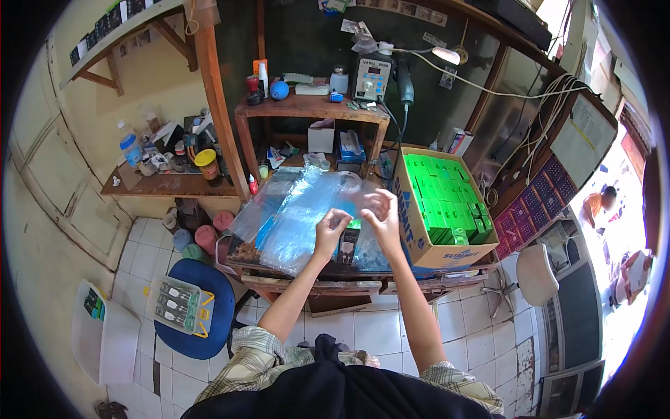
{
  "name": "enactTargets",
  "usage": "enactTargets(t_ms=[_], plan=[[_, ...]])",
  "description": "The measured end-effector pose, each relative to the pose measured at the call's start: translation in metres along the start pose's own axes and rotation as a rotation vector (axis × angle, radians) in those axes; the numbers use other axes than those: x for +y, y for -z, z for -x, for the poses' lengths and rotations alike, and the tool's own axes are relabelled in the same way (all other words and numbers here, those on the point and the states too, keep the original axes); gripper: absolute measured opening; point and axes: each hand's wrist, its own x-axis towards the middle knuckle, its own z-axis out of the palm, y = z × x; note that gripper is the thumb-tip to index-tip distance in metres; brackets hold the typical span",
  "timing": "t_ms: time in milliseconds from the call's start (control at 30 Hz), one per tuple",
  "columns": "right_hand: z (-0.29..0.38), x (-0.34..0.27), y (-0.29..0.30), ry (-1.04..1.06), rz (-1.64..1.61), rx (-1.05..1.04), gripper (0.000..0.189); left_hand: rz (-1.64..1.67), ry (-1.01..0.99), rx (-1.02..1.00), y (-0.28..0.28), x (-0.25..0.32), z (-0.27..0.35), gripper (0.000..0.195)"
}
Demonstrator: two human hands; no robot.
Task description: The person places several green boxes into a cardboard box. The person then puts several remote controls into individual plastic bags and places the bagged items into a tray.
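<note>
My left hand (331, 230) is raised over the workbench with its thumb and fingertips close together; whether something thin is pinched there cannot be made out. Just right of it, my right hand (383, 209) has its fingers curled and its thumb apart, near what looks like clear film. Between and below the hands, a small black and green box (348, 245) stands on the bench. Clear plastic sheets (301, 220) cover the bench to the left. To the right of my right hand, an open cardboard carton (460, 255) is packed with rows of small green boxes (439, 191).
A wooden riser (314, 107) behind holds a hot-air rework station (372, 78), a blue air blower (279, 90) and bottles. On a blue chair (193, 340), lower left, rests a clear plastic bin (175, 304) of packaged boxes. Two people are outside at the right.
</note>
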Motion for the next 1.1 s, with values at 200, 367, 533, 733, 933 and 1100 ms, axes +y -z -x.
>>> enactTargets(t_ms=[200, 367, 533, 733, 933, 1100], plan=[[0.014, 0.027, -0.003, -0.154, -0.039, 0.037, 0.013, -0.036, -0.053, 0.087, -0.005, 0.004, 0.000, 0.011], [0.007, 0.024, -0.007, -0.193, 0.164, 0.121, 0.018, -0.067, -0.011, 0.214, 0.000, -0.002, -0.014, 0.022], [-0.002, 0.022, -0.005, -0.319, 0.278, 0.119, 0.028, -0.046, 0.246, 0.223, -0.001, 0.019, -0.017, 0.030], [-0.012, 0.048, 0.010, -0.716, 0.155, 0.041, 0.016, 0.142, 0.476, 0.109, 0.009, 0.003, -0.020, 0.024], [0.006, 0.062, 0.015, -0.896, 0.015, -0.032, 0.026, 0.115, 0.564, 0.007, 0.025, -0.016, -0.014, 0.022], [0.014, 0.062, 0.006, -0.941, 0.025, -0.052, 0.026, -0.471, -0.405, 0.190, 0.024, -0.015, -0.016, 0.011]])
